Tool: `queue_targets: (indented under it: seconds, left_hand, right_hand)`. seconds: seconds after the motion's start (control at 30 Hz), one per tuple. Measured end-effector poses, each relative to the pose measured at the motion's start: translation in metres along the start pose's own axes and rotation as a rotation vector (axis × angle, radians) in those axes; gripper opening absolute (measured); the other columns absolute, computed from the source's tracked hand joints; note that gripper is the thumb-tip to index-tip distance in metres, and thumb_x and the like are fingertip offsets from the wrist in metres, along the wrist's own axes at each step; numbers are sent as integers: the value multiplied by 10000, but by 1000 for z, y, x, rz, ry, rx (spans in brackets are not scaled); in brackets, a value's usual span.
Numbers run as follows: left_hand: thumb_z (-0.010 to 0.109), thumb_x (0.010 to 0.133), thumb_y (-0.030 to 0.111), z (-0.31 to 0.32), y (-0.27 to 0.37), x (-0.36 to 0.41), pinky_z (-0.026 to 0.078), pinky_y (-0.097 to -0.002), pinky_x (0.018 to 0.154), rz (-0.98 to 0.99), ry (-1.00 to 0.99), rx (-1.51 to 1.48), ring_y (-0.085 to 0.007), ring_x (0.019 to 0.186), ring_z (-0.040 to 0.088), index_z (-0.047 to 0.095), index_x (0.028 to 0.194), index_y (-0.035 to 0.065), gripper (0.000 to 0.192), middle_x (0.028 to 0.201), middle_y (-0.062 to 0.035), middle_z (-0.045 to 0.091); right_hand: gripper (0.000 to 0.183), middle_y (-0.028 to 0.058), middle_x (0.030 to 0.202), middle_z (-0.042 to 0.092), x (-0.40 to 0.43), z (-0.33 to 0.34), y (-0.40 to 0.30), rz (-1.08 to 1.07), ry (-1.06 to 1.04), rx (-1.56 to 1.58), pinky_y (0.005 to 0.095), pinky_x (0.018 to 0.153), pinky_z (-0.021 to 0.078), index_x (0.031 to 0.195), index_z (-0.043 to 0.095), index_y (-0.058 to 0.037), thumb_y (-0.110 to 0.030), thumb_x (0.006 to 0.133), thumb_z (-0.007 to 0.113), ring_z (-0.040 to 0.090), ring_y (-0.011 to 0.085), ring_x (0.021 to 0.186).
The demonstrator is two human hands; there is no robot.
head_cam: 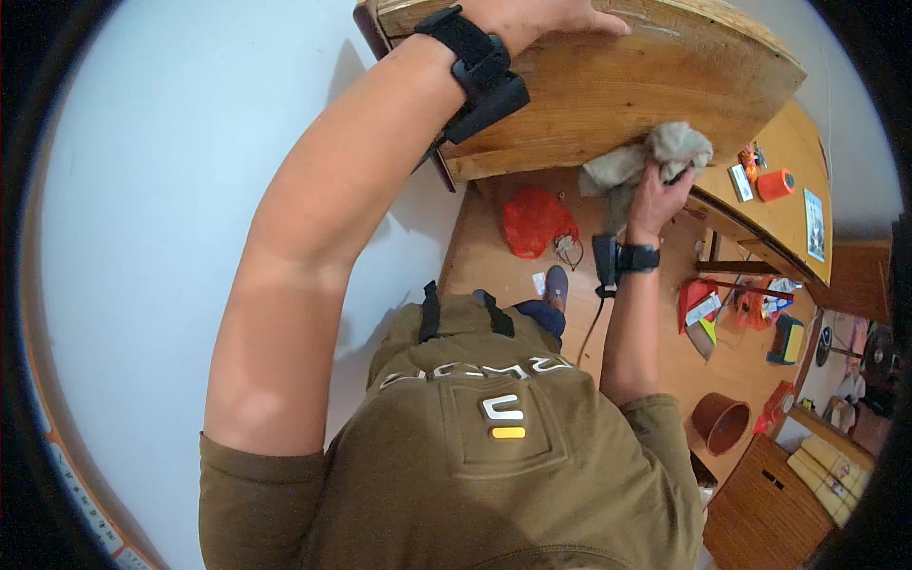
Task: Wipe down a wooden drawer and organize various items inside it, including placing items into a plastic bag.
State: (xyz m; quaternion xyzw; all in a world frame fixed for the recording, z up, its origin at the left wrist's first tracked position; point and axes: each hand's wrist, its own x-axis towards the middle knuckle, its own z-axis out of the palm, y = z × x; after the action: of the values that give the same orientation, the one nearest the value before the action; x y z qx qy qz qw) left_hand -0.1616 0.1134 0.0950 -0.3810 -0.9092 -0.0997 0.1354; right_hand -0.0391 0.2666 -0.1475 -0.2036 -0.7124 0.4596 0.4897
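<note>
A large wooden furniture panel (613,85) spans the top of the view, close to the white wall. At its upper part rests my left hand (556,18), with the thumb spread along the wood; the other fingers are partly cut off by the view's edge. My right hand (659,196) grips a crumpled grey cloth (677,149) against the panel's lower edge, and part of the cloth hangs down to the left. Both wrists wear black straps with small devices.
Right of the panel stands a wooden desk (791,171) bearing an orange spool (775,184). On the floor are a red mesh bag (538,221), a red dustpan (698,303) and a brown bucket (721,424). The white wall (178,178) rises at the left.
</note>
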Motion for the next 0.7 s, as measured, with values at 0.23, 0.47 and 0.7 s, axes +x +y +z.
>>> queue_targets:
  seconds: [0.23,0.47,0.7]
  left_hand:
    - [667,655,497,0,3,2,474,-423,723,53,80,-29,-364,818,590,599,915,-23,585,851,-229,610]
    - [648,666,519,3,2,2,469,-426,730,40,58,48,-377,815,586,594,897,-28,597,835,-230,610]
    - [662,680,488,0,1,-1,482,-427,676,39,26,-46,-375,771,597,596,869,-55,579,791,-241,606]
  right_hand:
    - [373,149,979,558,-56,57,-46,-247,-214,90,365,788,453,1027,514,-27,-36,671,624,552,300,925]
    - [481,115,811,462,-107,78,-74,-448,-785,-17,384,635,460,1028,509,-99,-2,573,633,510,312,797]
    - [401,167,924,537,-40,53,-59,-275,-180,-7,363,747,444,1040,499,7,-46,664,628,531,341,848]
